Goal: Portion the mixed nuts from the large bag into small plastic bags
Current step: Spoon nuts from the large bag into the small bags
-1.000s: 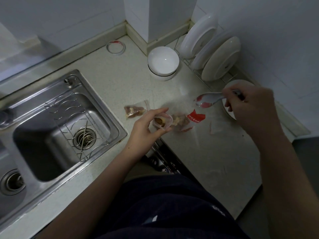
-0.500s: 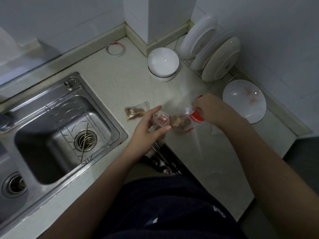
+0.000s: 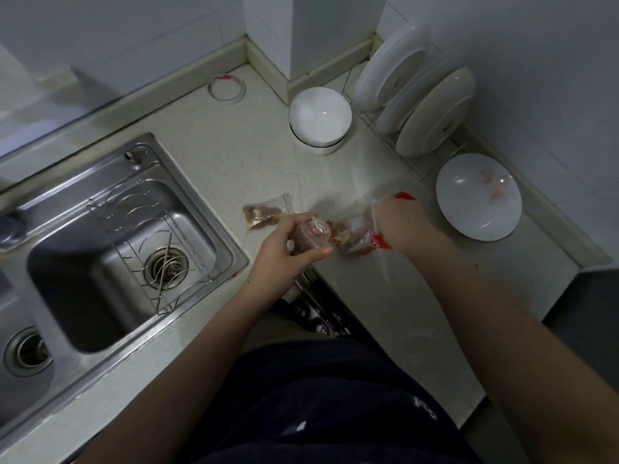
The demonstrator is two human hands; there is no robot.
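My left hand (image 3: pixel 284 252) grips a small clear plastic bag (image 3: pixel 310 234) just above the counter's front edge, its mouth turned toward the right. The large clear bag of mixed nuts (image 3: pixel 355 236), with red print, lies right beside it. My right hand (image 3: pixel 400 222) reaches into the large bag's mouth; its fingers and the spoon it carried are hidden by the plastic. One filled small bag (image 3: pixel 263 216) lies on the counter just left of my left hand.
A white plate (image 3: pixel 469 212) lies flat at the right. Behind it stands a rack of upright plates (image 3: pixel 428 112). Stacked white bowls (image 3: pixel 320 118) and a tape roll (image 3: pixel 226 88) sit at the back. The steel sink (image 3: pixel 100 249) fills the left.
My right hand came down from near the plate with the spoon and went into the large bag. My left hand stayed put holding the small bag.
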